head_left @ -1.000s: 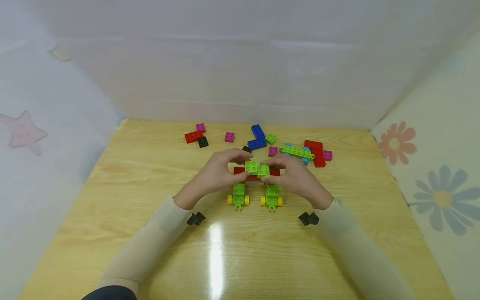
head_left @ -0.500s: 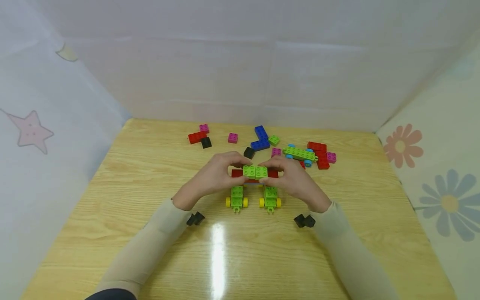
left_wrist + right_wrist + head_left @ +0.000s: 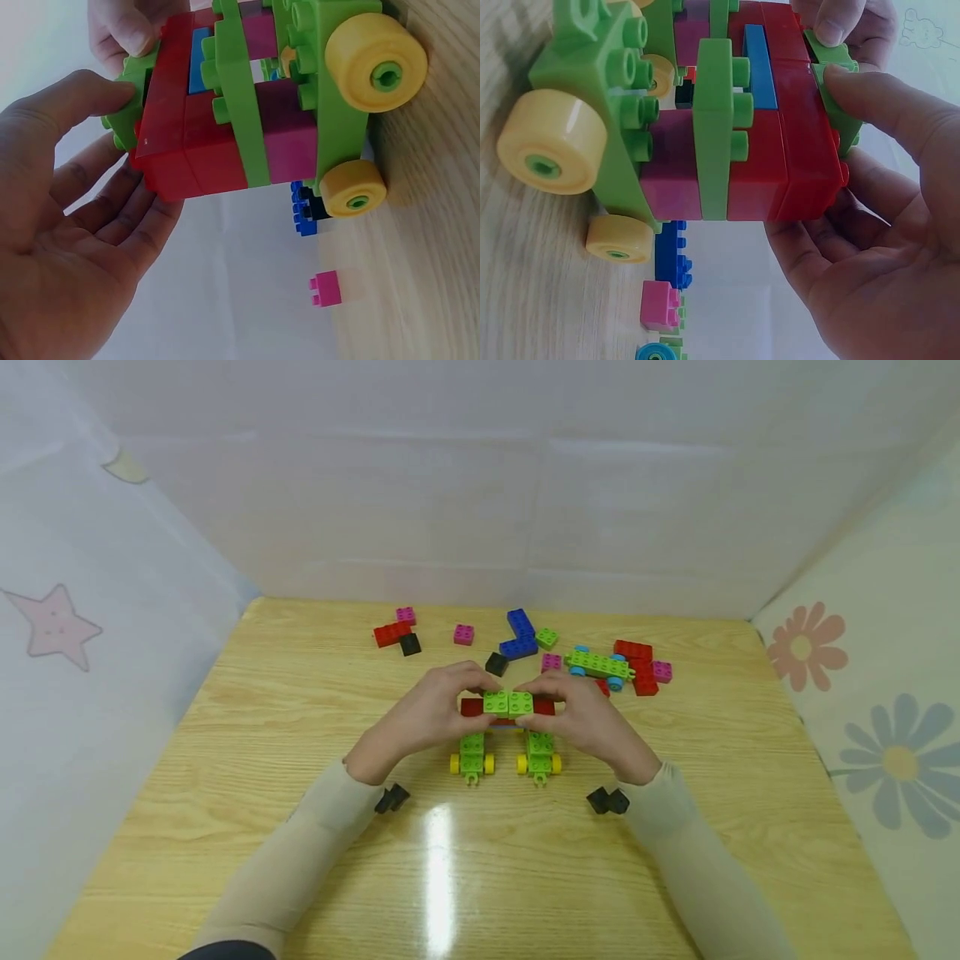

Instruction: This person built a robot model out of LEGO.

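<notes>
My left hand point(image 3: 431, 710) pinches a lime green building brick point(image 3: 496, 703) between thumb and fingers. With my right hand point(image 3: 585, 714) I pinch a matching green brick point(image 3: 521, 702) right beside it. Both sit in line on top of a brick vehicle, over its long red bricks point(image 3: 165, 112). Below the red layers, a blue piece point(image 3: 759, 67), upright-looking green pieces point(image 3: 714, 127) and purple bricks point(image 3: 289, 135) show in the wrist views. Two green wheeled bases with yellow wheels point(image 3: 454, 764) carry the vehicle on the table. My fingers hide part of the red layer's far side.
Behind the hands lie blue bricks point(image 3: 519, 647), a black brick point(image 3: 497, 664) and a pink brick point(image 3: 463, 634). A green car base with blue wheels point(image 3: 598, 664) stands at right, near red bricks point(image 3: 633, 650). Another red brick point(image 3: 392, 634) lies at the back left.
The two green bricks were staggered, the left one farther back; now they stand level side by side over the red layer. Both hands stay about them; the head view shifted slightly.
</notes>
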A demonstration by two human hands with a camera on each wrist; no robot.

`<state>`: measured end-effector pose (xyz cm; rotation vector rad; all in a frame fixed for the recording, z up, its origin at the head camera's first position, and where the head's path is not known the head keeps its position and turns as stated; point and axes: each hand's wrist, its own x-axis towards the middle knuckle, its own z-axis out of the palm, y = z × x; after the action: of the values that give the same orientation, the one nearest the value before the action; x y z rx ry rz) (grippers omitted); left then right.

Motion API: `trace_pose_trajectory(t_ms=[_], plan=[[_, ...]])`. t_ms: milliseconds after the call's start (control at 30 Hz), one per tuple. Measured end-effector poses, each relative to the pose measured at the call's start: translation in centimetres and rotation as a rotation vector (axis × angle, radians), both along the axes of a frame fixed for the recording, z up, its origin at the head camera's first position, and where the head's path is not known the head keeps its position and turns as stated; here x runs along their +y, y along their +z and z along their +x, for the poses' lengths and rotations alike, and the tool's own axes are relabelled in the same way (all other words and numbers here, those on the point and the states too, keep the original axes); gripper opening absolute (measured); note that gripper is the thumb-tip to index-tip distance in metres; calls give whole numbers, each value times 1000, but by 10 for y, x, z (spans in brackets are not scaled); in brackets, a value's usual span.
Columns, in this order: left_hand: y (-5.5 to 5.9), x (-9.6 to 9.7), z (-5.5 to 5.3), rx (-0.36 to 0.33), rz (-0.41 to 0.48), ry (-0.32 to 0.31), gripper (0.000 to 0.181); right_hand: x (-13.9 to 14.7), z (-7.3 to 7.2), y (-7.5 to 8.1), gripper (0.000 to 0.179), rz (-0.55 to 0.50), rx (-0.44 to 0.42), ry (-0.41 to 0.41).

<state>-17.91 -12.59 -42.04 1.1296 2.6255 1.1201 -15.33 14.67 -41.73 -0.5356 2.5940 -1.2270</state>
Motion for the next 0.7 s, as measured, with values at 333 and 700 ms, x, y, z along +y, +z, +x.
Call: trace_pose_trajectory(t_ms=[333, 700], plan=[[15, 4, 3, 41, -149, -1, 33, 1, 0, 3, 43, 20, 3, 11], [19, 6, 6, 61, -169, -11, 34, 2, 0, 3, 42, 26, 16, 20]])
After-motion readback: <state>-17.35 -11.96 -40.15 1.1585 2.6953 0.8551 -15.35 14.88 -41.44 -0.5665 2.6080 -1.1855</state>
